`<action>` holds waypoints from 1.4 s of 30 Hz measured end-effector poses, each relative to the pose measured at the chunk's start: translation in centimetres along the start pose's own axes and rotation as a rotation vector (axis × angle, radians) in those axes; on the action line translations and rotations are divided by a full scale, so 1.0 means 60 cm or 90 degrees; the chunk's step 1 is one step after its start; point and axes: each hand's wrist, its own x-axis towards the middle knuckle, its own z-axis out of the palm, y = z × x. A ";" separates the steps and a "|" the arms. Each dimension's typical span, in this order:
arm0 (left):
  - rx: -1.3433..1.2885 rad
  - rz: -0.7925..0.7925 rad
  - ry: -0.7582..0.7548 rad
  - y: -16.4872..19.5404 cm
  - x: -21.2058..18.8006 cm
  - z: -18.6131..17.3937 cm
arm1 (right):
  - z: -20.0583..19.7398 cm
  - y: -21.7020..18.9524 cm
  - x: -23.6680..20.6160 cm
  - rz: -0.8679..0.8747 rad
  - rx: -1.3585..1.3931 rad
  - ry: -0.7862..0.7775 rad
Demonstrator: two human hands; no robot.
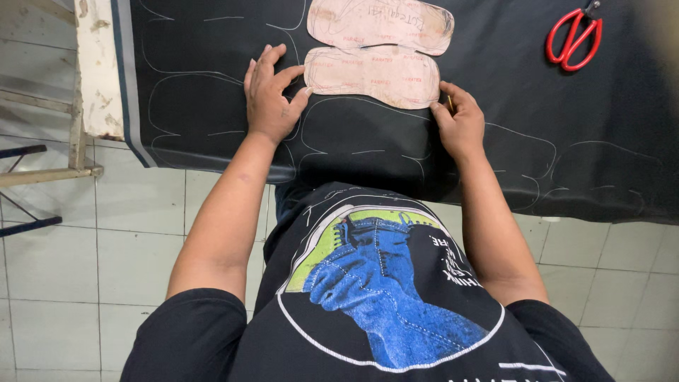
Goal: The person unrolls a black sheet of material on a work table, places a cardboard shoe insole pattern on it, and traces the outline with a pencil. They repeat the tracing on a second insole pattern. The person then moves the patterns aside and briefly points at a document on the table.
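So that the lower cardboard sole pattern (373, 76) lies flat on the black sheet (396, 141) among the chalk outlines, my left hand (271, 95) presses open beside its left end, while my right hand (460, 122) closes round a thin marker at its right edge; red scissors (574, 39) lie well apart

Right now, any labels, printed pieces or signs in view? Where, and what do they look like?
Near sole template: between the hands, tan card, red print.
Far sole template: behind it, tan card, handwriting and red print.
Shirt graphic: person's chest, blue figure, green patch, white ring.
No packages, screens or signs.
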 end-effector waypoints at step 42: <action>0.011 -0.003 -0.001 -0.001 0.002 0.003 | -0.004 -0.010 0.004 -0.030 -0.028 0.005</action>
